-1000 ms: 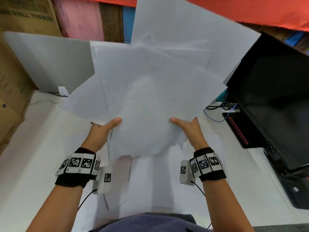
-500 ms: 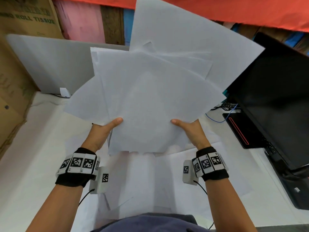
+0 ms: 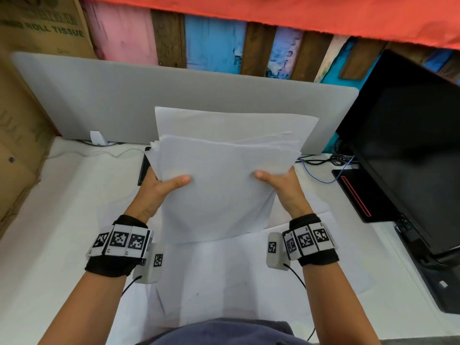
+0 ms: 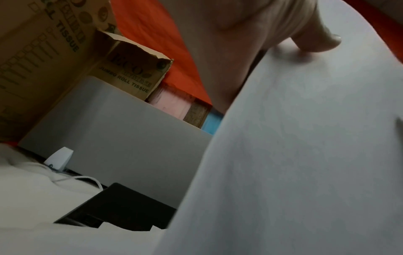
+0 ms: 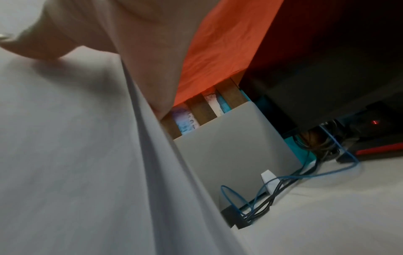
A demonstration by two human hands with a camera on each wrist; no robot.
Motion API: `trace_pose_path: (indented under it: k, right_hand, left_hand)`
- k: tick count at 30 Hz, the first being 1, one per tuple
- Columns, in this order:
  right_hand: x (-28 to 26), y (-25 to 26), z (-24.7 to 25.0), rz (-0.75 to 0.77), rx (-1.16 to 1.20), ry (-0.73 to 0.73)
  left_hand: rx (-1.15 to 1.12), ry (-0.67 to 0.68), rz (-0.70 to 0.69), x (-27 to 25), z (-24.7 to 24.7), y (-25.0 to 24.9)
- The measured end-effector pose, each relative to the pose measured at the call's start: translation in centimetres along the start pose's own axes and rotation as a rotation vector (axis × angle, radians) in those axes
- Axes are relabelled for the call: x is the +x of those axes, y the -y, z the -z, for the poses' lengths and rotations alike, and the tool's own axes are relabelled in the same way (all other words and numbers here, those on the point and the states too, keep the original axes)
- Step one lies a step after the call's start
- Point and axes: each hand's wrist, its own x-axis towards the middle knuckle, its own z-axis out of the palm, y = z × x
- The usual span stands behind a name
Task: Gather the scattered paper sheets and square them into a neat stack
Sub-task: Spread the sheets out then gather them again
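A stack of white paper sheets [image 3: 221, 185] is held above the table between both hands, tilted up toward me. My left hand [image 3: 159, 185] grips its left edge, thumb [image 4: 316, 41] on top and fingers hidden behind. My right hand [image 3: 281, 183] grips the right edge the same way, thumb [image 5: 39, 46] pressed on the top sheet. The sheets [image 4: 305, 155] lie roughly aligned, with a few top edges stepped and one sheet rising higher at the back. More white sheets [image 3: 224, 275] lie flat on the table below the stack.
A grey upright panel [image 3: 124, 100] stands at the back of the white table [image 3: 49, 220]. A black monitor [image 3: 410, 145] and cables [image 3: 323, 165] sit at the right. A cardboard box [image 3: 22, 120] is at the left. A dark flat object [image 4: 122, 208] lies behind the stack.
The fanned-out sheets have come together into a narrower, nearly aligned stack and dropped lower. Both hands have moved closer together, still gripping the edges.
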Motion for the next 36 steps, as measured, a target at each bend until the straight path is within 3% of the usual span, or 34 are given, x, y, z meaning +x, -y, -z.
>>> trace_pose_path:
  k: [6, 11, 16, 23, 29, 36]
  right_hand:
    - [-1.3, -3.9, -0.5, -0.245, -0.137, 0.031]
    - [-1.5, -2.3, -1.6, -0.108, -0.083, -0.079]
    - [-1.1, -1.3, -2.0, -0.040, -0.068, -0.072]
    - [-1.5, -2.3, -2.7, -0.147, -0.066, -0.091]
    - [-1.8, 1.3, -3.0, -0.008, 0.058, -0.156]
    - [-1.0, 6.5, -4.8, 0.176, 0.122, -0.360]
  left_hand:
    - [0.075, -0.110, 0.142, -0.8, -0.5, 3.8]
    - [0.048, -0.240, 0.053, -0.7, -1.7, 2.5]
    - [0.054, -0.203, -0.078, -0.4, -1.5, 0.3]
    - [0.040, -0.171, 0.039, -1.3, -1.4, 2.4]
    - [0.010, -0.196, -0.106, -1.7, -2.0, -2.3]
    - [0.071, -0.476, -0.325, 0.3, -4.1, -7.6]
